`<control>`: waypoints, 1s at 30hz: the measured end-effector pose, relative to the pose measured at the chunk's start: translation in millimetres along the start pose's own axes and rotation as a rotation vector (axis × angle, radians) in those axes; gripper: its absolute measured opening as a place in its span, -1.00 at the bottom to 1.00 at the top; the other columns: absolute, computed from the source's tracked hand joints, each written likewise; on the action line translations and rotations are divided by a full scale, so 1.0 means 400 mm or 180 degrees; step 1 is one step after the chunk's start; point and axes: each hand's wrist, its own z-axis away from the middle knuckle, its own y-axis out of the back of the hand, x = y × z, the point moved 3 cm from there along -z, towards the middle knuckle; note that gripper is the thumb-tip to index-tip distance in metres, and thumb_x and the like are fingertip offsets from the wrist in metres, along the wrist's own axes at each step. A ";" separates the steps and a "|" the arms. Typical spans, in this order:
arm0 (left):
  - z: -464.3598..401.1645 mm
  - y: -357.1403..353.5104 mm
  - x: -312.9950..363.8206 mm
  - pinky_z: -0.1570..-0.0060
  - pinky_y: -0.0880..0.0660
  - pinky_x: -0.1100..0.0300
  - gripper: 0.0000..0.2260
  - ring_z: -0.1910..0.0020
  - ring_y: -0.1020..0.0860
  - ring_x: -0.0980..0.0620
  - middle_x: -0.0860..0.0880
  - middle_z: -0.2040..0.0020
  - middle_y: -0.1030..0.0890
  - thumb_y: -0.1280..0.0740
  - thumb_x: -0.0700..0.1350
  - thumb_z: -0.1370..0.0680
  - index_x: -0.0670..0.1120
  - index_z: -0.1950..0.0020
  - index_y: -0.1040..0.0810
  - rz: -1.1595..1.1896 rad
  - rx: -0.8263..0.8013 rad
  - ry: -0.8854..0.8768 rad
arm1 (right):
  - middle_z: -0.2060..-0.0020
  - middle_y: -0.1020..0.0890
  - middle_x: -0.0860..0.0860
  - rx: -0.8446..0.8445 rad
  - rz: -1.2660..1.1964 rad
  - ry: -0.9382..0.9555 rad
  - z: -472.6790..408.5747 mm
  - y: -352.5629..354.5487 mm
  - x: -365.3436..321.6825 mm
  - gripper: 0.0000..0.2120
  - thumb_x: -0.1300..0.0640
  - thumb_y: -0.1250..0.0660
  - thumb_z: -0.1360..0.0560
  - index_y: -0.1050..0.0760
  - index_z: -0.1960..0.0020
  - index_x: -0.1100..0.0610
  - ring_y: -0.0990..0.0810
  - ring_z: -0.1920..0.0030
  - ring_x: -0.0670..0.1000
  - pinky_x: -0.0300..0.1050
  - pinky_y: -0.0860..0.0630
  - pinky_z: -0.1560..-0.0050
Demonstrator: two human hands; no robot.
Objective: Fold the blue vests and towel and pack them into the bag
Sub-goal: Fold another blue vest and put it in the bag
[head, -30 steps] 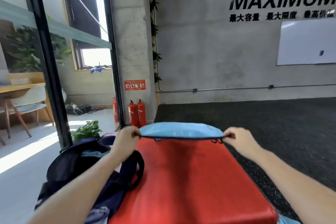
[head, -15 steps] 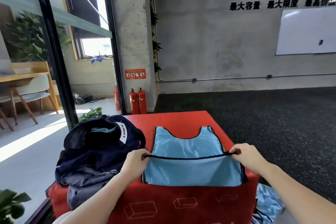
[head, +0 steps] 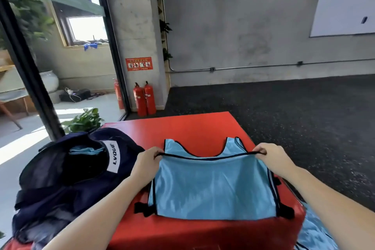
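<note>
A light blue vest (head: 213, 186) with black trim lies on the red padded block (head: 182, 130), its shoulder straps pointing away from me. My left hand (head: 146, 161) pinches the vest's black-edged hem at the left corner, and my right hand (head: 272, 158) pinches it at the right corner. The hem is lifted and stretched between them, laid back over the vest's middle. A dark navy bag (head: 67, 170) with a white label sits open on the block's left side. Light blue cloth (head: 85, 150) shows inside it.
More blue fabric (head: 313, 233) lies on the floor at the block's lower right. Red fire extinguishers (head: 144, 98) stand by a concrete pillar beyond the block. A potted plant (head: 85, 119) sits behind the bag near a glass partition. Dark rubber flooring stretches to the right.
The vest was held stretched in the air at the block's far side, then laid flat. Both hands now carry its near hem up and back over the body.
</note>
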 end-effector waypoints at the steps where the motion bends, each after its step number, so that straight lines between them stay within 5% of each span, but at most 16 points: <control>1: -0.035 -0.027 -0.017 0.00 -0.44 0.27 -0.81 -0.02 -0.59 0.06 0.10 0.01 -0.66 -0.31 -0.19 -0.58 -0.02 -0.12 -0.65 -0.0066 -0.0080 0.0084 | 0.12 -0.68 -0.11 -0.0021 -0.0028 -0.0039 -0.032 -0.021 0.008 -0.87 0.18 -0.41 -0.52 -0.64 0.04 -0.04 -0.61 0.02 -0.06 -0.13 -0.46 -0.02; 7: -0.194 -0.254 -0.066 -0.32 -0.41 -0.09 -0.66 -0.29 -0.52 -0.04 0.05 -0.28 -0.58 -0.30 -0.17 -0.57 0.01 -0.35 -0.53 -0.0569 -0.0551 0.0181 | 0.11 -0.67 -0.05 -0.0005 -0.0246 -0.0290 -0.191 -0.168 0.103 -0.90 0.07 -0.40 -0.52 -0.61 -0.03 0.03 -0.64 0.04 0.01 -0.01 -0.55 -0.08; 15: -0.370 -0.582 0.148 -0.23 -0.48 0.10 -0.73 -0.10 -0.59 -0.01 -0.03 -0.15 -0.65 -0.37 -0.15 -0.58 -0.04 -0.27 -0.60 0.0135 -0.0928 -0.0360 | -0.06 -0.62 -0.02 0.0249 -0.0039 -0.0273 -0.411 -0.269 0.153 -0.72 -0.03 -0.39 -0.55 -0.57 -0.19 0.07 -0.60 -0.08 0.05 0.10 -0.54 -0.17; 21: -0.482 -0.737 0.262 -0.05 -0.47 0.24 -0.77 0.00 -0.60 -0.03 -0.08 -0.05 -0.67 -0.37 -0.16 -0.58 -0.07 -0.23 -0.61 0.0439 -0.1118 -0.0293 | 0.12 -0.61 0.02 0.0193 0.0465 -0.0391 -0.513 -0.311 0.177 -0.78 -0.08 -0.37 -0.55 -0.57 0.04 0.08 -0.59 0.12 0.10 0.02 -0.57 0.08; 27: -0.531 -0.781 0.281 0.16 -0.40 0.52 -0.85 0.14 -0.58 0.18 0.08 0.09 -0.69 -0.38 -0.20 -0.56 -0.04 -0.02 -0.73 0.0951 -0.0767 0.0067 | 0.35 -0.61 -0.09 0.0765 -0.0573 -0.0516 -0.535 -0.285 0.213 -0.76 -0.04 -0.35 -0.57 -0.61 0.19 0.07 -0.55 0.30 -0.05 -0.24 -0.40 0.25; 30: -0.528 -0.772 0.280 0.10 -0.47 0.44 -0.83 0.14 -0.58 0.24 0.15 0.11 -0.67 -0.34 -0.21 -0.57 -0.02 -0.01 -0.72 0.1276 -0.0414 0.0190 | 0.34 -0.58 -0.09 0.0955 -0.0893 -0.0476 -0.532 -0.256 0.226 -0.75 -0.04 -0.35 -0.59 -0.60 0.18 0.07 -0.48 0.32 -0.10 -0.28 -0.33 0.26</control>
